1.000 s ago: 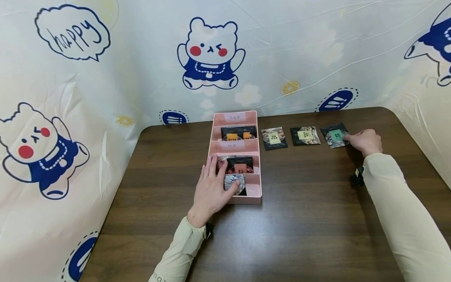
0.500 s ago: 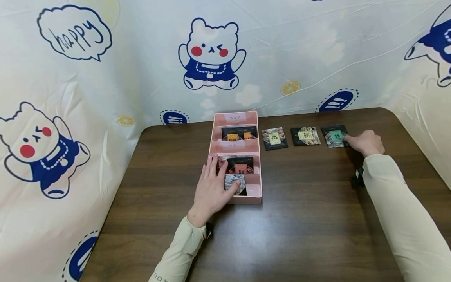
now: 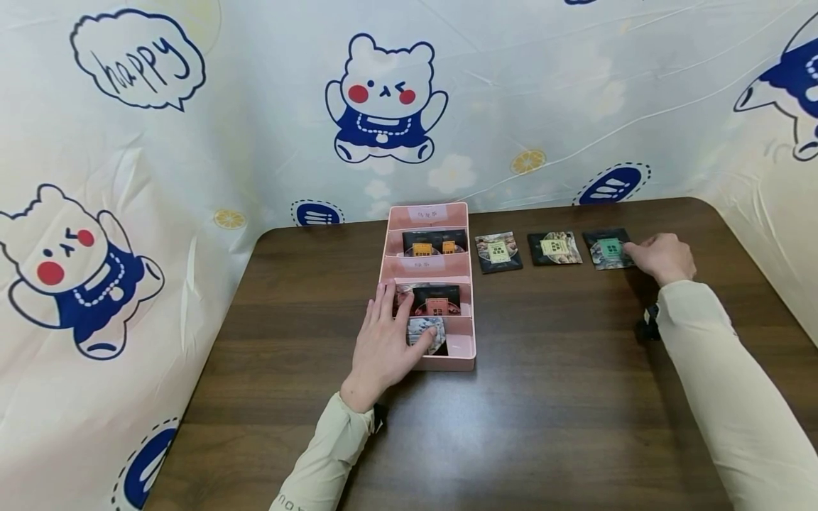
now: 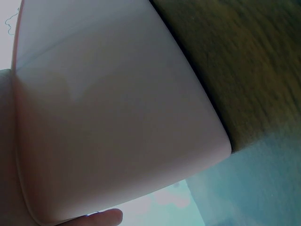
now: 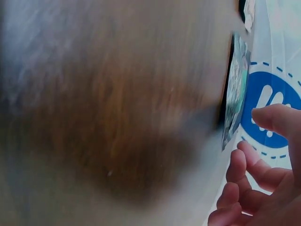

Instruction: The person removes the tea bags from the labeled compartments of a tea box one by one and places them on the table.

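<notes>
In the head view my left hand rests along the near left side of a pink divided box, fingers extended over its rim and thumb across the front compartment. A blue-white packet lies there, partly covered. In the left wrist view the box wall fills the middle. At the far right, my right hand is at the right edge of a black packet with a green label. The right wrist view shows a gap between thumb and fingers, close to the packet.
Two black packets with pale yellow labels, the left one and the middle one, lie between box and right hand. Rear compartments hold packets with orange labels and a red label. A printed cloth hangs behind the wooden table.
Both hands stay nearly in place. The green-labelled packet has turned slightly straighter since a second ago, with the right hand at its edge.
</notes>
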`<state>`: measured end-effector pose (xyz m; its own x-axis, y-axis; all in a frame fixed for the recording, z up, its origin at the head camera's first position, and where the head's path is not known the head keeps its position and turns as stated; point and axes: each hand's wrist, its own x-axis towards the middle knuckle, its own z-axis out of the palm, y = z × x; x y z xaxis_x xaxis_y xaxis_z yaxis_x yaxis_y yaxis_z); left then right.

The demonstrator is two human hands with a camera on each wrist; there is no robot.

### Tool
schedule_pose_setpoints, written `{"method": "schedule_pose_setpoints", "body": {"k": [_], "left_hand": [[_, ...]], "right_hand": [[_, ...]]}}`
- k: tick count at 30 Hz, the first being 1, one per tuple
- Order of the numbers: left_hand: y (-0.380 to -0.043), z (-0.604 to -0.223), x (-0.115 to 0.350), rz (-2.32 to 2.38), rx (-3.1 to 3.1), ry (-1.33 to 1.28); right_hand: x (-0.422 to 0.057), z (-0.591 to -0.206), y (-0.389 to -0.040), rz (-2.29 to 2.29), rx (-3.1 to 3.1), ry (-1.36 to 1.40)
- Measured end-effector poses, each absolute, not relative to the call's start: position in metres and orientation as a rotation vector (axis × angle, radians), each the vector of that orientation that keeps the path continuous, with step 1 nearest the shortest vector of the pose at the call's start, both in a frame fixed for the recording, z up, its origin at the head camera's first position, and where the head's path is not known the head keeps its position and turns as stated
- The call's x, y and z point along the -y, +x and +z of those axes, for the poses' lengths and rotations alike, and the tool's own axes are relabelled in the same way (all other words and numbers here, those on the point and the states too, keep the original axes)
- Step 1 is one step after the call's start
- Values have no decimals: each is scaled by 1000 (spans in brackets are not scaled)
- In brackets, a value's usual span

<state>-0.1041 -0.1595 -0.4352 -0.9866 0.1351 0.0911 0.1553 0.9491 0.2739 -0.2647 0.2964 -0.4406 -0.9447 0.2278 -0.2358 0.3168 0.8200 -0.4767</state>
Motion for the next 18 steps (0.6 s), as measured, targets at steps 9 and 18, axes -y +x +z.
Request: {"method": "schedule_pose_setpoints", "body": {"k": [9,18], "left_hand": [[-103,-435,160,-438,3024,-227],[-103,-435,160,-444,3014,-231]], "right_hand": [[-270,-436,-270,-919,-2915,326],[-221,-421,-277,-1049,-2973,212]]}}
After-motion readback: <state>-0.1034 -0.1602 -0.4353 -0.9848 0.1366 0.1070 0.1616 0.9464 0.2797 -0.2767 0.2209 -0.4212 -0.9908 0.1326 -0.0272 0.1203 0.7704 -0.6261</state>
